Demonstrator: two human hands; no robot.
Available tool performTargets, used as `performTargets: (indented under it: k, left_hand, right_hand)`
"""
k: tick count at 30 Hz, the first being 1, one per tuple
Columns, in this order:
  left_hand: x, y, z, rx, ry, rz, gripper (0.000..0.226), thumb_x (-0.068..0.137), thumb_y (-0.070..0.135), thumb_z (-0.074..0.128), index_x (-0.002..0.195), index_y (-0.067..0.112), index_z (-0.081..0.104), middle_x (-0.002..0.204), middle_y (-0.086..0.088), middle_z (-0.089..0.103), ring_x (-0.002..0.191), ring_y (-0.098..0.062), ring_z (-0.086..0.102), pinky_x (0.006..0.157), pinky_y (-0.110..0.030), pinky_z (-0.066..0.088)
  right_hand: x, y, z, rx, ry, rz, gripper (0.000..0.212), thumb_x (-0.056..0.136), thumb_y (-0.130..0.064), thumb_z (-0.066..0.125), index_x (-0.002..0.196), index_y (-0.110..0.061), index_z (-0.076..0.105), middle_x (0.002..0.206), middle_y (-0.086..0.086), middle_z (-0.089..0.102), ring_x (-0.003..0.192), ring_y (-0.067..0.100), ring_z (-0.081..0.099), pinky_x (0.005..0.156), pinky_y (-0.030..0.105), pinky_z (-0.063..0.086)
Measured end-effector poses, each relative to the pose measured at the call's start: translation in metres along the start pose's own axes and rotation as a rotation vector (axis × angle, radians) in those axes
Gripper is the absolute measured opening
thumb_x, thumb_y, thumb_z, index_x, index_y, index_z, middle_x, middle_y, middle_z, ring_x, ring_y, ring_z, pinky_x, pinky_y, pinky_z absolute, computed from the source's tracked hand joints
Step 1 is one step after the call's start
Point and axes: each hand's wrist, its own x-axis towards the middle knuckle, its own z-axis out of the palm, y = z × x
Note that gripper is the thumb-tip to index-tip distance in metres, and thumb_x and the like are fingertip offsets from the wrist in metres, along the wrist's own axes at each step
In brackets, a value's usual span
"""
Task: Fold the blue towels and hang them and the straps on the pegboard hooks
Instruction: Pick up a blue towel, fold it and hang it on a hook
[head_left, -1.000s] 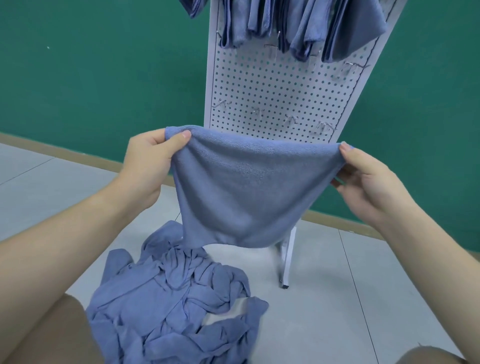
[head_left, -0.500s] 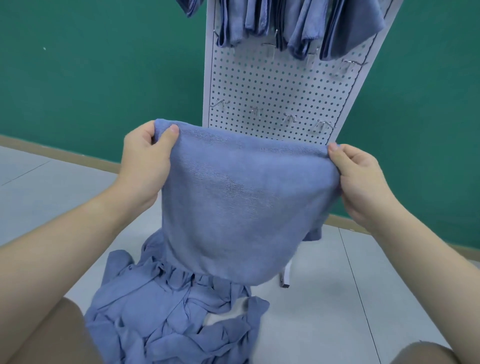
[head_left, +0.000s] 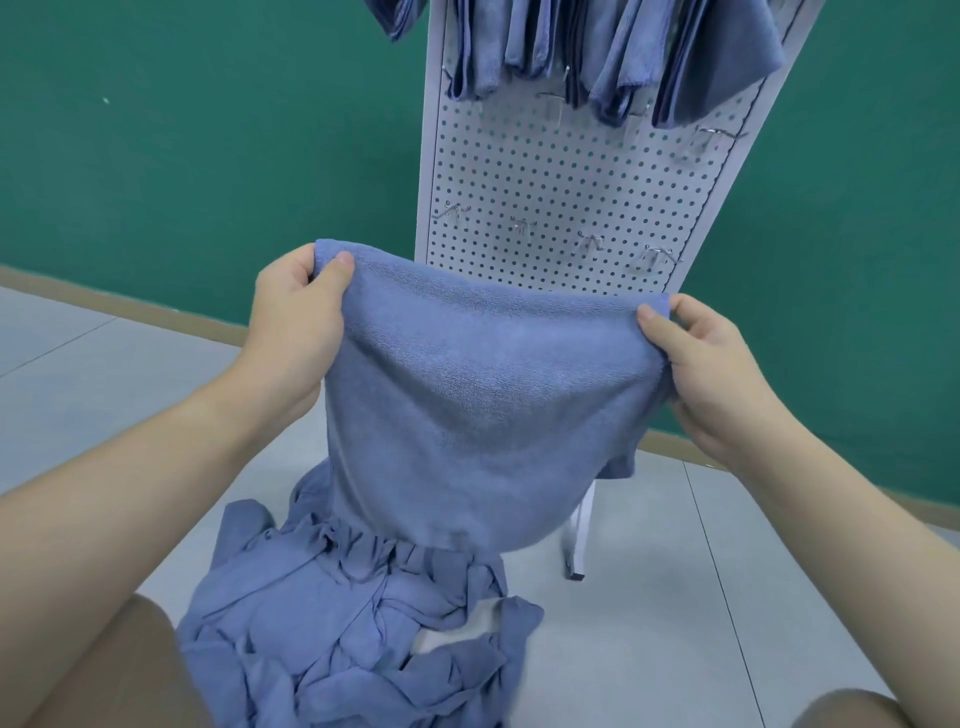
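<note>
I hold a blue towel (head_left: 467, 410) stretched out in front of me, doubled over along its top edge. My left hand (head_left: 298, 322) pinches its upper left corner, thumb on the near face. My right hand (head_left: 711, 374) pinches the upper right corner the same way. The towel hangs down over a heap of blue towels and straps (head_left: 337, 629) on the floor. Behind it stands the white pegboard (head_left: 550, 192), with a row of bare metal hooks (head_left: 524, 228) just above the towel's edge. Several folded blue towels (head_left: 618, 57) hang from hooks at its top.
A green wall (head_left: 208, 156) runs behind the pegboard, with a tan skirting strip at floor level. The pegboard's white foot (head_left: 579, 545) stands on the grey tiled floor to the right of the heap. My knees show at the bottom corners.
The towel has dropped lower and hangs longer, with a second layer now showing behind at the lower right. Both hands have come slightly closer together and keep their pinch on the corners.
</note>
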Motion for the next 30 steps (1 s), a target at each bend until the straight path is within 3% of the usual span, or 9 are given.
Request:
performTargets:
  k: [4,8,13,16,18,23,27,30]
  left_hand:
    - [0.001,-0.002,0.000,0.024,-0.010,-0.020,0.020,0.101,0.019,0.056,0.102,0.001,0.066,0.100,-0.010,0.070,0.089,-0.017,0.063,0.085,-0.038,0.052]
    - [-0.001,-0.006,0.001,0.079,-0.056,-0.013,0.014,0.100,0.008,0.060,0.097,0.020,0.066,0.105,-0.004,0.075,0.092,-0.015,0.069,0.090,-0.037,0.058]
    - [-0.001,-0.012,0.001,0.091,-0.048,-0.067,0.008,0.097,0.007,0.063,0.104,0.009,0.066,0.112,-0.016,0.074,0.092,-0.019,0.068,0.096,-0.048,0.056]
    - [0.001,-0.013,0.000,0.065,-0.008,-0.099,0.010,0.097,0.009,0.066,0.105,0.003,0.066,0.114,-0.018,0.073,0.090,-0.018,0.067,0.096,-0.047,0.056]
    - [0.004,-0.013,-0.002,0.046,0.019,-0.105,0.005,0.095,0.012,0.069,0.096,0.010,0.064,0.107,-0.015,0.073,0.089,-0.019,0.066,0.091,-0.045,0.056]
    - [0.010,-0.017,-0.006,0.029,0.048,-0.143,0.033,0.078,0.030,0.076,0.095,0.018,0.050,0.100,-0.010,0.061,0.090,-0.021,0.062,0.090,-0.051,0.055]
    - [0.009,-0.025,-0.006,0.015,0.053,-0.203,0.046,0.091,0.015,0.078,0.128,0.016,0.050,0.105,-0.004,0.072,0.092,-0.018,0.071,0.085,-0.036,0.057]
    - [0.011,-0.026,-0.011,0.075,0.124,-0.191,0.048,0.090,0.014,0.078,0.133,0.016,0.057,0.103,0.001,0.073,0.089,-0.012,0.071,0.079,-0.027,0.056]
  right_hand:
    - [0.002,0.004,-0.001,-0.054,-0.010,-0.012,0.025,0.107,-0.023,0.055,0.105,0.001,0.062,0.092,0.008,0.066,0.084,0.020,0.057,0.078,0.033,0.043]
    - [0.004,0.007,0.000,-0.078,0.014,0.011,0.023,0.107,-0.022,0.054,0.109,-0.001,0.065,0.087,0.004,0.067,0.076,0.014,0.058,0.065,0.026,0.045]
    - [0.005,0.010,0.000,-0.080,0.003,0.019,0.015,0.106,-0.022,0.057,0.103,-0.010,0.065,0.077,-0.006,0.072,0.064,0.006,0.064,0.053,0.015,0.047]
    - [0.004,0.007,0.004,-0.057,0.019,0.017,0.010,0.105,-0.022,0.060,0.101,-0.013,0.064,0.078,-0.007,0.075,0.068,0.006,0.069,0.056,0.016,0.051]
    - [0.004,0.005,0.006,-0.065,0.031,0.021,0.009,0.104,-0.023,0.062,0.101,-0.014,0.064,0.083,-0.003,0.077,0.074,0.010,0.072,0.063,0.022,0.054]
    - [0.006,0.008,0.008,-0.108,0.008,0.044,0.024,0.101,-0.026,0.067,0.101,-0.001,0.064,0.091,0.018,0.071,0.080,0.024,0.065,0.077,0.038,0.052]
    - [0.009,0.012,0.007,-0.280,-0.009,0.157,0.027,0.099,-0.025,0.068,0.082,-0.007,0.060,0.080,0.014,0.059,0.073,0.023,0.053,0.072,0.038,0.047]
    - [0.014,0.014,0.007,-0.387,0.000,0.192,0.039,0.095,-0.027,0.074,0.071,-0.015,0.044,0.078,0.010,0.043,0.073,0.024,0.040,0.071,0.038,0.037]
